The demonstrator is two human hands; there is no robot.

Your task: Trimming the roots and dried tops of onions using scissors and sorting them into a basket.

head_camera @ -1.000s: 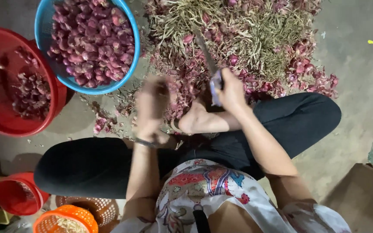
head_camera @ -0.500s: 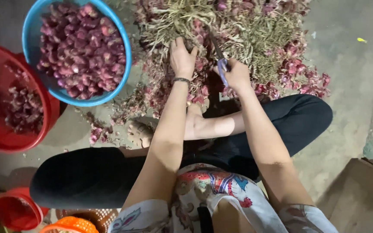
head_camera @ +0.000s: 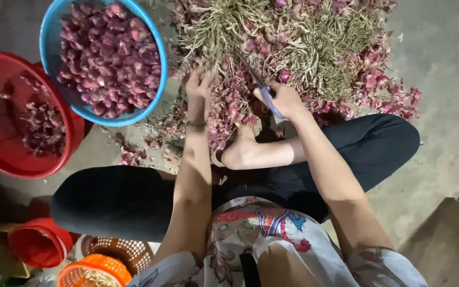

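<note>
Single head cam, pointing steeply down at lap & floor ahead; close range; no 2nd view.

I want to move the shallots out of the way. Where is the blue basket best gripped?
Probably by the blue basket's rim on its near right edge, reached from the left hand's side. The rim is bare there, while the red basket crowds its left side.
</note>
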